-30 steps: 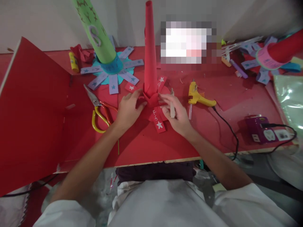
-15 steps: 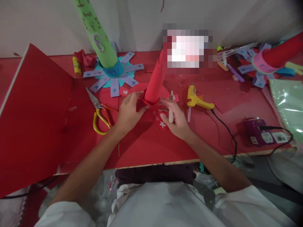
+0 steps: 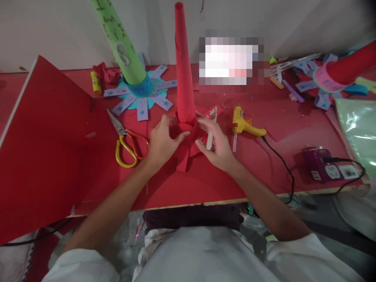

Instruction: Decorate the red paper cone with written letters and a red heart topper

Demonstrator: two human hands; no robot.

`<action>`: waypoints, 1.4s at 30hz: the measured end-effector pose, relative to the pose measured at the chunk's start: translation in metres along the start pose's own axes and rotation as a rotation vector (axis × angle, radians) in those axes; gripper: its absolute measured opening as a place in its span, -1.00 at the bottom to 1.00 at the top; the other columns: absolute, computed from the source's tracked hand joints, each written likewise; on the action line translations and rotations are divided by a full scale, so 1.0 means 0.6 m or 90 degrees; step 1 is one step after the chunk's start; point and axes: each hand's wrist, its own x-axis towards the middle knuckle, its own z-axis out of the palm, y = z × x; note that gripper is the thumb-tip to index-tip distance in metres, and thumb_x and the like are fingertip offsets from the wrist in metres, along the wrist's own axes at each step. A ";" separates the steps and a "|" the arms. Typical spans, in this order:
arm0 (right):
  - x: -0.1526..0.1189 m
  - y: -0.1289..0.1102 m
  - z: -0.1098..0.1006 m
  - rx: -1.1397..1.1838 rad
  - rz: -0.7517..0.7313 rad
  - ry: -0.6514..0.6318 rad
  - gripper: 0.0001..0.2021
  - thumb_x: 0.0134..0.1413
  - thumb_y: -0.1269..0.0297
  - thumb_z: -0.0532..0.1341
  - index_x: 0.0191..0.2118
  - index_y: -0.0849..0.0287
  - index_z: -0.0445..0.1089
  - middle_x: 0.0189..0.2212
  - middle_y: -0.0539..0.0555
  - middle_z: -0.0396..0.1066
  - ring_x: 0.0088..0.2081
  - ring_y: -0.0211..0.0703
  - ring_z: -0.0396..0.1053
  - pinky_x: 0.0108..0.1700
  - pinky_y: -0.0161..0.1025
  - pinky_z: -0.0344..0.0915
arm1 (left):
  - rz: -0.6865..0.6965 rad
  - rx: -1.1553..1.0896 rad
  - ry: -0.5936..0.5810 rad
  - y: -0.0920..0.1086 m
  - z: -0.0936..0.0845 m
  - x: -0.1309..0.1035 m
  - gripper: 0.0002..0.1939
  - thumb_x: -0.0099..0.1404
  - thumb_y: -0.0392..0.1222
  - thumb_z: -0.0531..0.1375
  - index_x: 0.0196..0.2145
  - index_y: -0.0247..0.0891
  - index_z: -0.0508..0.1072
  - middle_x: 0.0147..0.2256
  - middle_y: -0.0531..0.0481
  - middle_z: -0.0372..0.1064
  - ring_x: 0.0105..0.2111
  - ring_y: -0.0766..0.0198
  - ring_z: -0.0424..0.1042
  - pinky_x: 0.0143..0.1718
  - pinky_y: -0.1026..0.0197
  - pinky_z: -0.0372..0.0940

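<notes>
A tall red paper cone stands almost upright before me, its wide end set in a red paper collar. Flat red strips spread out below the collar. My left hand grips the collar's left side between thumb and fingers. On the other side, the fingertips of my right hand touch the collar. A pale, flat stick is tucked between that hand's fingers; its exact kind is unclear. To the left lie scissors with yellow and orange handles. A yellow glue gun rests on the right.
A green paper tube with a blue base stands back left, near a yellow glue stick. A red board rises at left. The glue gun's cord reaches a purple box. Another red tube leans far right.
The cone has swung from a rightward lean to nearly upright. Its base has turned, and a red strip now points toward me. Both hands stay at the collar; the pale stick has tilted slightly.
</notes>
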 end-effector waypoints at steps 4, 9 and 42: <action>0.002 0.002 -0.002 0.014 -0.016 0.005 -0.48 0.48 0.17 0.22 0.46 -0.14 0.21 0.51 0.06 0.22 0.53 0.12 0.19 0.56 0.24 0.22 | -0.007 -0.024 -0.025 -0.008 0.003 0.007 -0.31 0.24 0.18 0.49 0.20 -0.14 0.42 -0.04 -0.08 0.61 -0.15 0.04 0.60 -0.08 0.02 0.47; 0.005 -0.008 -0.005 -0.036 -0.025 0.009 -0.50 0.48 0.18 0.20 0.44 -0.09 0.24 0.46 0.13 0.31 0.50 0.13 0.25 0.51 0.23 0.30 | -0.010 -0.063 -0.075 -0.013 0.007 0.008 -0.35 0.29 0.08 0.45 0.24 -0.12 0.40 -0.05 -0.08 0.62 -0.13 -0.01 0.62 -0.01 -0.08 0.49; 0.003 0.031 -0.079 0.365 0.189 0.117 -0.54 0.41 -0.36 0.02 0.04 -0.20 0.44 -0.14 0.04 0.62 -0.13 0.10 0.58 -0.08 0.14 0.56 | -0.052 0.027 -0.011 0.020 0.006 0.002 -0.16 0.36 0.09 0.41 0.44 -0.07 0.16 0.16 -0.16 0.51 0.08 -0.10 0.57 0.10 -0.11 0.47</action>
